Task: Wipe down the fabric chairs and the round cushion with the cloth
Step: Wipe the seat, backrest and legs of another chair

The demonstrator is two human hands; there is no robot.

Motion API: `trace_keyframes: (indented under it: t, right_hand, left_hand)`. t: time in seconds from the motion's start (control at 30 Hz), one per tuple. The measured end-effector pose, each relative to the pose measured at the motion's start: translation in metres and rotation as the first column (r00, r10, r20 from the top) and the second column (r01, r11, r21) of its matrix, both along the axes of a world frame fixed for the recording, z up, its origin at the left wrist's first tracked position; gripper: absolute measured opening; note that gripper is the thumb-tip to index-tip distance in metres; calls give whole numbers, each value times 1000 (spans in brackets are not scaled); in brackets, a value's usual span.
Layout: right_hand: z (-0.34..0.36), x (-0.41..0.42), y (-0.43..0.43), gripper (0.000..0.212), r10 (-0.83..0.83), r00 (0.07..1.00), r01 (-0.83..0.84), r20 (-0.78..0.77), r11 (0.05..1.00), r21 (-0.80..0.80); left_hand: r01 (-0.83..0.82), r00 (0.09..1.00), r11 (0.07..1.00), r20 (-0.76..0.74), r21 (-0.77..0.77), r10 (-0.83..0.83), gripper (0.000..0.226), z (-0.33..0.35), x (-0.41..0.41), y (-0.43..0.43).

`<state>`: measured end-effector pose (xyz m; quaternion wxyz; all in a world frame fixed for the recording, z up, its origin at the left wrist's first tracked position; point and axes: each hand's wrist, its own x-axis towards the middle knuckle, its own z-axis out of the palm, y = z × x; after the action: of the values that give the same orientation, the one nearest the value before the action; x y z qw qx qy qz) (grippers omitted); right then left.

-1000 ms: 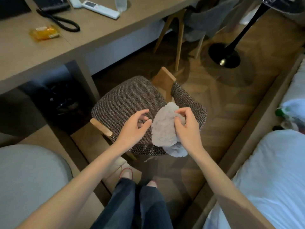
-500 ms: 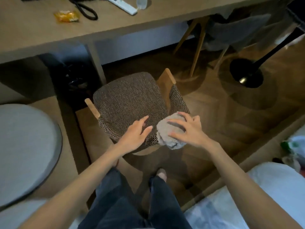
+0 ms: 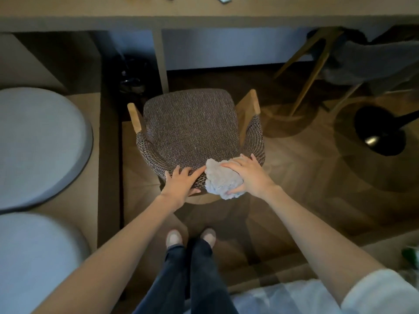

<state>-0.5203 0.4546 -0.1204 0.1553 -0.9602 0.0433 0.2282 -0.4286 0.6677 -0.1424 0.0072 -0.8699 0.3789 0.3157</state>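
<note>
A brown woven fabric chair with wooden arms stands in front of me, its curved backrest nearest to me. My right hand holds a fluffy grey cloth against the top of the backrest, fingers spread over it and thumb curled under its near edge. Just left of the cloth, my left hand rests on the backrest rim with its fingers fairly straight. A round grey cushion lies at the left. A second, grey fabric chair stands at the far right, partly under the desk.
A long wooden desk runs along the top, with a dark bin beneath it. A black lamp base sits on the wood floor at the right. White bedding lies at the bottom right, another pale cushion at the bottom left.
The cloth, held up in both hands' reach a second ago, has come down onto the backrest under my right hand. My left hand has settled on the rim. My view has tilted downward.
</note>
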Motion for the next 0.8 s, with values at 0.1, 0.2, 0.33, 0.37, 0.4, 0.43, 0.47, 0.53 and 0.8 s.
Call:
trace_keyframes:
  t: [0.1,0.2,0.33,0.37,0.4,0.43,0.47,0.53,0.8]
  right_hand:
    - [-8,2,-5,77,24,994,-25,107,1000,7]
    - [-12,-3,-4,73,14,988,-8,154,999,-43]
    - [-14,-16,5,66,10,985,4,170,997,-83]
    - [-14,-23,8,65,2,985,13,174,996,-84]
    - [-14,-30,11,63,-4,984,20,180,996,-87]
    - [-13,-38,14,62,-11,982,30,190,995,-93]
    - [-12,-45,16,62,-22,979,43,201,994,-98]
    - [-9,-60,19,63,-29,975,57,220,991,-121]
    - [-10,-119,23,72,-133,964,174,232,970,-167]
  left_hand:
    - [37,998,999,47,-22,-36,64,-6,0,6]
    - [28,999,996,49,-84,-24,59,-6,-5,9]
    - [62,996,991,67,-116,-55,59,-8,-13,15]
    - [76,996,990,65,-118,-69,59,-9,-17,17]
    - [95,994,988,59,-119,-88,59,-9,-22,19]
    - [114,993,986,55,-120,-108,59,-8,-27,21]
    - [134,990,983,53,-125,-129,59,-8,-31,22]
    - [168,986,976,39,-137,-164,58,-7,-38,22]
    - [314,948,935,-5,-166,-319,67,-14,-61,9]
